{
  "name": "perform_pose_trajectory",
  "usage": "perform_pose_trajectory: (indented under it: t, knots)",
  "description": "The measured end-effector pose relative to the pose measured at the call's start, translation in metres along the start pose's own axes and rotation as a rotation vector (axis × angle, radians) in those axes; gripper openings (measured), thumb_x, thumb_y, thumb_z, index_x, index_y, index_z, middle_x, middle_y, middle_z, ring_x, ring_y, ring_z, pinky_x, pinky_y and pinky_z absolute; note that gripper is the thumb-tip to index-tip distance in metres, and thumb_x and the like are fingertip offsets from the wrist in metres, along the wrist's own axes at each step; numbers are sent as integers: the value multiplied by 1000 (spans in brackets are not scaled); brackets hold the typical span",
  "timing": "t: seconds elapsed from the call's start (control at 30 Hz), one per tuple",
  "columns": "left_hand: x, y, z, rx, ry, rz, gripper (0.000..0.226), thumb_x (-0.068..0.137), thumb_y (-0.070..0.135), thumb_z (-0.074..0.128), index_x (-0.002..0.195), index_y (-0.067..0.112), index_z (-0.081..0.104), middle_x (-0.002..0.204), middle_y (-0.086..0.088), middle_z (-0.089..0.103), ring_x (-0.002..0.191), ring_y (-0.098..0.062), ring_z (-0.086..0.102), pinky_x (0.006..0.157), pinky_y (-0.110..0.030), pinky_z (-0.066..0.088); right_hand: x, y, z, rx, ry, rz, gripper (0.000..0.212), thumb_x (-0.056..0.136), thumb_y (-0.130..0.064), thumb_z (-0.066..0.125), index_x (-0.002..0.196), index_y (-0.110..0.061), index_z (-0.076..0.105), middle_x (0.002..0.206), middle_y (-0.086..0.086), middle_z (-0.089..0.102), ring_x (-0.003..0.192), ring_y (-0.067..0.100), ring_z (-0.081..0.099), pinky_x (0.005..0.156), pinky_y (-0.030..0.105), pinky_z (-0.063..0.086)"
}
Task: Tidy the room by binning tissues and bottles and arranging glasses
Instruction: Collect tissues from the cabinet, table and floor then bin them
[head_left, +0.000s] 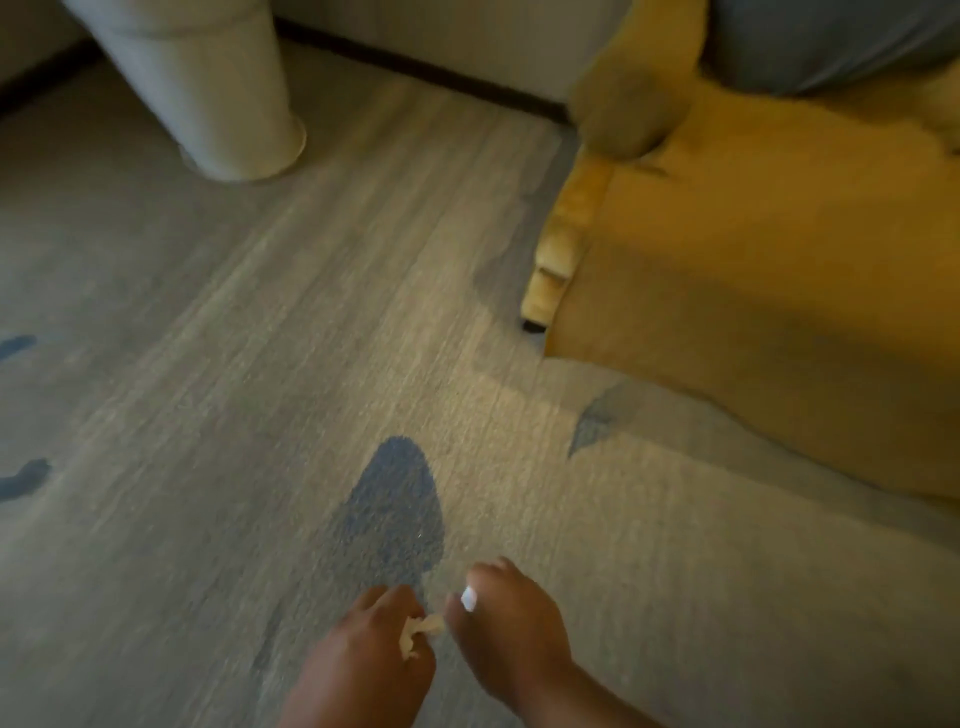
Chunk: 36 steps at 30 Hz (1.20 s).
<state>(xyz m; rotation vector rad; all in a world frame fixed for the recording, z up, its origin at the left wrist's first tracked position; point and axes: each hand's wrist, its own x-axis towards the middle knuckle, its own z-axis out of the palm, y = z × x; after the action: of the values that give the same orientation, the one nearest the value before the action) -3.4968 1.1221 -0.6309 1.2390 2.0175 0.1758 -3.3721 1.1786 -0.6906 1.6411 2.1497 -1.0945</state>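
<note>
A small crumpled white tissue (422, 627) sits in my left hand (371, 660) at the bottom centre, pinched between the fingers and thumb. My right hand (511, 629) is just to its right, back upward, fingers loosely bent, and I see nothing in it. Its thumb, with a white nail, lies close to the tissue's free end. Both hands hover over the grey carpet (260, 364). No bottles or glasses are in view, and the frame is blurred by motion.
A yellow upholstered armchair (753, 270) with a grey cushion (831, 41) fills the right side. A pale grey rounded piece of furniture (208, 98) stands at the top left. A dark skirting line runs along the back. The carpet has blue patches (397, 509).
</note>
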Motion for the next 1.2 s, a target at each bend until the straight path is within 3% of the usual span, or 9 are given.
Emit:
perform_pose_trajectory:
  t: [0.1,0.17,0.23,0.33,0.43,0.53,0.77,1.03,1.2]
  knots:
    - [-29,73,-56,46,37,76,32,86,26,53,67,39,31,75,21,37,59,4,44,54,-9,36,-49,-11,-74,47,30,71,24,90,-41,38,73,-24,38,104,2,63,96,21,61,70,29,36]
    - [-48,119,-92,21,127,172,25,72,22,57,65,40,41,64,23,34,49,12,35,43,-8,29,-77,-17,-123,87,82,85,18,90,-41,38,81,-26,44,103,2,64,96,20,62,69,29,35]
    - [-66,161,-118,4,109,196,25,74,27,55,62,46,44,65,21,38,54,5,43,48,-10,31,-105,-21,-170,117,139,74,19,90,-41,38,84,-26,48,101,2,64,96,21,61,69,29,34]
    - [-87,215,-146,47,68,217,21,84,22,62,70,34,51,71,14,43,72,-11,51,66,-24,41,-137,-21,-229,143,231,48,19,90,-39,37,80,-26,45,96,3,64,90,22,60,68,31,35]
    - [-98,258,-155,89,97,226,34,82,17,66,61,29,42,67,10,46,64,-14,50,62,-26,37,-157,-11,-270,204,296,47,19,92,-37,38,79,-24,46,86,0,59,76,18,52,64,29,31]
    - [-108,294,-167,43,67,270,40,82,11,65,61,36,43,75,2,56,65,-16,55,63,-30,42,-170,-3,-303,264,356,46,21,93,-34,41,83,-20,53,91,6,64,79,22,57,64,27,31]
    - [-124,316,-183,160,-13,408,26,89,24,60,63,19,55,63,0,56,61,-11,54,56,-23,36,-214,4,-322,367,450,140,24,93,-32,44,85,-13,56,88,11,65,81,29,61,61,29,31]
    - [-146,311,-203,557,-122,642,24,97,33,43,82,19,57,82,2,62,74,-14,59,60,-24,41,-270,-25,-303,448,561,303,21,92,-32,44,79,-17,52,86,11,65,81,30,59,63,29,33]
    - [-178,295,-234,238,-128,526,32,93,31,52,64,17,54,61,-2,57,59,-12,55,53,-24,38,-299,-60,-300,397,630,304,22,91,-31,44,75,-17,47,86,10,65,72,26,52,62,28,31]
